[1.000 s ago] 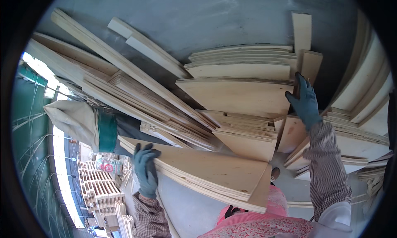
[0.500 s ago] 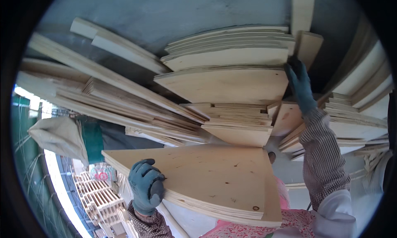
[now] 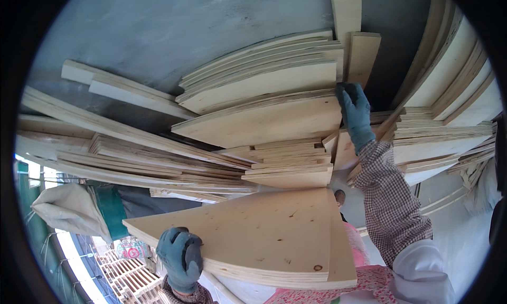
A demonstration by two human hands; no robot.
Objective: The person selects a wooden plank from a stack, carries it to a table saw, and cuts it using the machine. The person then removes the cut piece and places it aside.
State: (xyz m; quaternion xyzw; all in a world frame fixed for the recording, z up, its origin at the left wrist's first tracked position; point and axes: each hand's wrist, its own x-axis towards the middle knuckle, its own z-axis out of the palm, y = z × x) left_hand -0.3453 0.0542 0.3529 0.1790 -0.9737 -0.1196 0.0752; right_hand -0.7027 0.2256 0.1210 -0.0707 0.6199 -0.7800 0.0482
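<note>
A small stack of pale plywood panels [image 3: 253, 235] lies tilted in front of my body, its top face dotted with dark knots. My left hand [image 3: 181, 257], in a blue-grey work glove, is closed round the near left edge of these panels. Beyond them leans another plywood board [image 3: 264, 119], in front of several stacked boards [image 3: 264, 85]. At the upper right corner of that leaning board is my gloved right hand [image 3: 355, 114], its fingers curled over the edge. The underside of its grip is hidden.
Long timber strips [image 3: 121, 127] lie to the left, with a slatted wooden pallet [image 3: 124, 275] below. Shorter plywood pieces [image 3: 290, 174] are piled beneath the leaning board. More plywood stacks [image 3: 443, 143] stand at right. A grey wall [image 3: 211, 24] rises behind.
The view has shifted, so the far stacks appear further left. My right hand stays at the leaning board's corner. My left hand keeps its hold and sits slightly lower in the picture.
</note>
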